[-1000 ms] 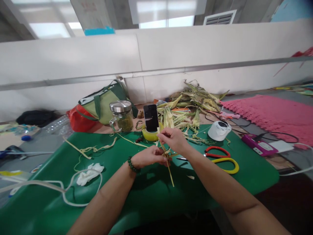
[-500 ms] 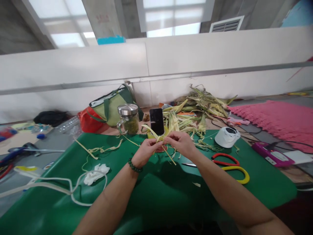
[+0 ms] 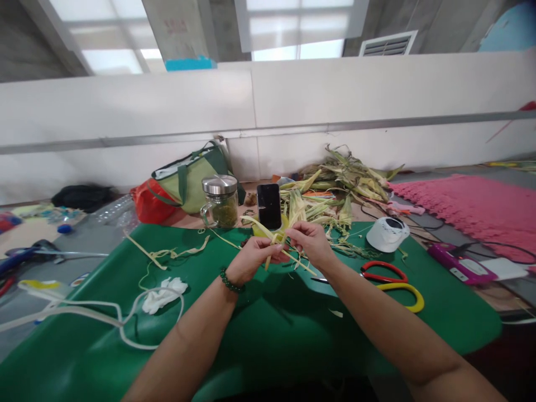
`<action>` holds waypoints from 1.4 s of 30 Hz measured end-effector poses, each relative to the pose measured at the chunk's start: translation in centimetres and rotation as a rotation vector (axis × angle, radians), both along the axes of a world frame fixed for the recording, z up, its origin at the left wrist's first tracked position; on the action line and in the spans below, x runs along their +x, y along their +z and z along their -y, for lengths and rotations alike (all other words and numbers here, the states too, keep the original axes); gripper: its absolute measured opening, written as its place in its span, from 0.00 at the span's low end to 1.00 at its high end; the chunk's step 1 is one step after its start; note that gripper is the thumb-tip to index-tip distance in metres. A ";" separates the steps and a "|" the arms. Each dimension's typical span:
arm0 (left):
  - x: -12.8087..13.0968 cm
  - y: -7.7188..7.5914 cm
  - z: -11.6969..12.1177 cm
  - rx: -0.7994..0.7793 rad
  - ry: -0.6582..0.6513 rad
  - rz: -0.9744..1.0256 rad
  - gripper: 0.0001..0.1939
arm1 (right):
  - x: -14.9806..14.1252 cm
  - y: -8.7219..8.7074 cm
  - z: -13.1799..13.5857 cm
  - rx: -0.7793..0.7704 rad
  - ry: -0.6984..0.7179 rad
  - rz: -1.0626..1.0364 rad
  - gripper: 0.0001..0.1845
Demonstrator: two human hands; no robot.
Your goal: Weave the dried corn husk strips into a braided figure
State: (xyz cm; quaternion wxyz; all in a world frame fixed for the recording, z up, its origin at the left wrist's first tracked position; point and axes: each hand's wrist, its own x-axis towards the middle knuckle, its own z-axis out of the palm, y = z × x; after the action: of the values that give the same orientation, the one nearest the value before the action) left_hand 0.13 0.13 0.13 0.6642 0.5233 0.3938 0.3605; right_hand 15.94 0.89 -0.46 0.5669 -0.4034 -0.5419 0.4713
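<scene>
Pale yellow corn husk strips cross one another between my two hands, above the green mat. My left hand, with a dark green bead bracelet at the wrist, pinches the strips where they cross. From the right, my right hand pinches a strip close to that crossing. Several strip ends stick out to the upper left and lower right. Just behind the hands, a phone stands upright in a yellow roll. Scissors with one red and one yellow handle lie by my right forearm.
Behind the phone lies a heap of corn husks. A lidded glass jar and a green bag stand at the back left. White cable and crumpled tissue lie left; a white cap-like object and purple power strip are right.
My right hand has come down from the raised end of a strip to the crossing beside my left hand. The strips have turned, and the whole view has shifted slightly.
</scene>
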 end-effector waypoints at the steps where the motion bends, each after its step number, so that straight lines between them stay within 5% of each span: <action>1: 0.0 0.1 0.0 -0.016 -0.004 0.008 0.18 | 0.0 0.0 0.0 0.003 0.002 0.001 0.13; 16: 0.0 0.0 0.2 -0.132 -0.060 0.121 0.12 | -0.2 -0.2 -0.1 0.047 -0.017 0.000 0.15; 21: 0.2 0.0 -0.4 -0.185 0.231 0.294 0.09 | 1.4 0.1 -1.0 0.050 -0.135 -0.036 0.13; 25: 0.6 0.0 -0.6 -0.137 0.439 0.448 0.07 | 1.3 0.1 -0.6 0.019 0.109 0.360 0.15; 28: 1.1 -0.2 -0.4 -0.095 0.452 0.472 0.08 | -0.7 -0.8 0.4 0.211 0.137 0.599 0.17; 34: 1.4 -0.4 -0.3 -0.053 0.483 0.470 0.08 | -3.1 -2.3 1.6 0.284 0.169 0.738 0.20; 42: 0.4 0.2 -0.7 -0.006 0.489 0.487 0.10 | -3.4 -1.7 3.5 0.358 0.248 0.905 0.15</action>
State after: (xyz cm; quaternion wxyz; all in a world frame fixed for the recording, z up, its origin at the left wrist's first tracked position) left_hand 0.57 0.78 0.33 0.6344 0.3100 0.3384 0.6220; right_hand 12.56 -2.61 -2.18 0.2750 -0.3962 -0.8499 0.2124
